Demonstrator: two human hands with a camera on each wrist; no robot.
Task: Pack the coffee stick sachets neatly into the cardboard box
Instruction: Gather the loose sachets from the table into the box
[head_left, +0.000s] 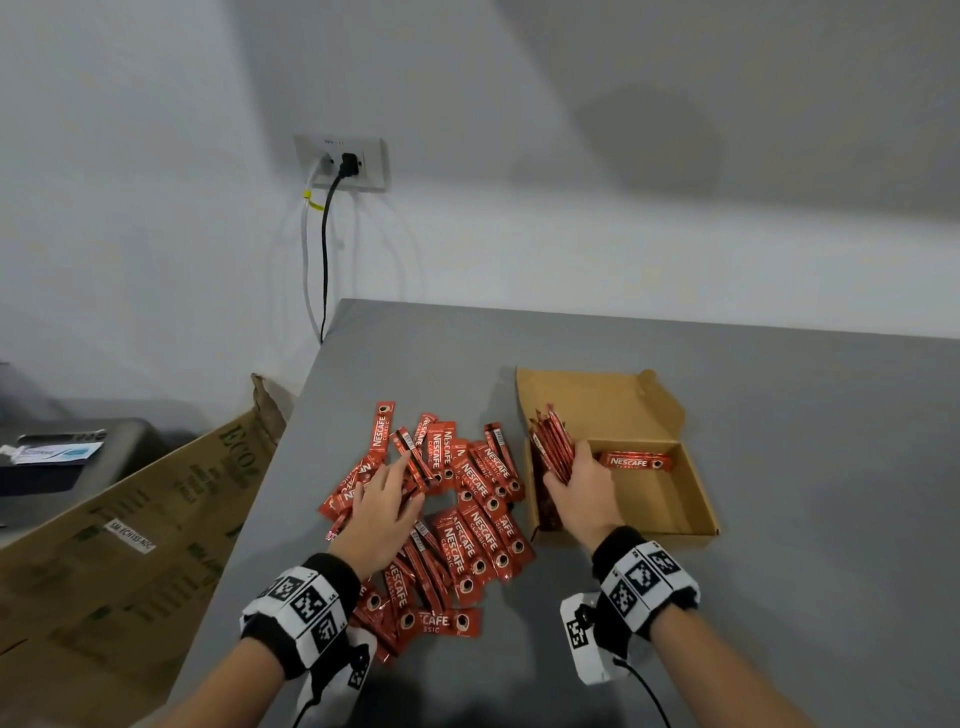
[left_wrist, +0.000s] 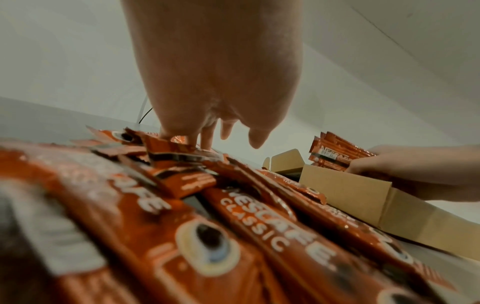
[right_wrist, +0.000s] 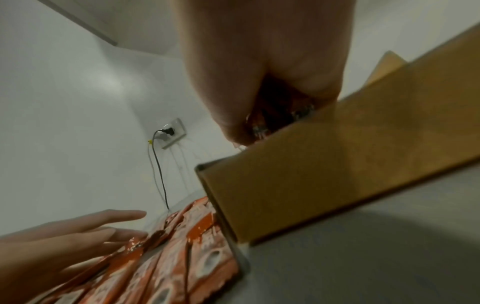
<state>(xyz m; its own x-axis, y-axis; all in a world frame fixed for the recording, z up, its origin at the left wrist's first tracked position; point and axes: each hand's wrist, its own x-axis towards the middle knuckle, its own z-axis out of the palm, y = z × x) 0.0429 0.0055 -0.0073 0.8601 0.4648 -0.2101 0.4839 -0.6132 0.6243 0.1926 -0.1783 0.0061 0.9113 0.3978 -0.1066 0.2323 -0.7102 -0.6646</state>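
Packing under way. The right hand (head_left: 582, 486) grips a bundle of sachets (head_left: 555, 449), lowering it upright against the left wall of the cardboard box (head_left: 691, 486); one single sachet (head_left: 636, 461) lies flat along the far wall. The left hand (head_left: 382, 512), fingers spread, rests on the loose pile (head_left: 467, 514) left of the box. Next, judged: seat the bundle flat, then gather another handful
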